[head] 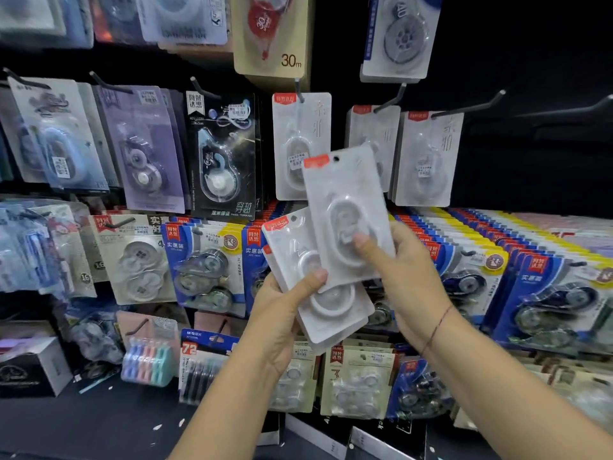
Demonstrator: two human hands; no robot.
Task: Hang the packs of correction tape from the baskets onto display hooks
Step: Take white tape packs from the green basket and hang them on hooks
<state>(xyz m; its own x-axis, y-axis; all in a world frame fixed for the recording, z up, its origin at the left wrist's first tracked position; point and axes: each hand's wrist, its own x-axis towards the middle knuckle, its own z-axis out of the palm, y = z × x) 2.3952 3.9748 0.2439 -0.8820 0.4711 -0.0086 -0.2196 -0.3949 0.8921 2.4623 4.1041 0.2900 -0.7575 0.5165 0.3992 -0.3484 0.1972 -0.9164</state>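
Facing display wall (547, 61) of hung packs (300, 144). Gripping stack of correction-tape packs (335, 313) in left hand (282, 310), thumb across front. Pinching single pack (341, 194) in right hand (411, 270) (tilted, overlapping stack top), hang hole near hook (481, 102).

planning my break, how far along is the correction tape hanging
Done: matching white packs already hang on the hooks ahead. In hand: the right hand pinches a single pack, held up near them; the left hand holds a small stack. Left: all of those; baskets are out of view.
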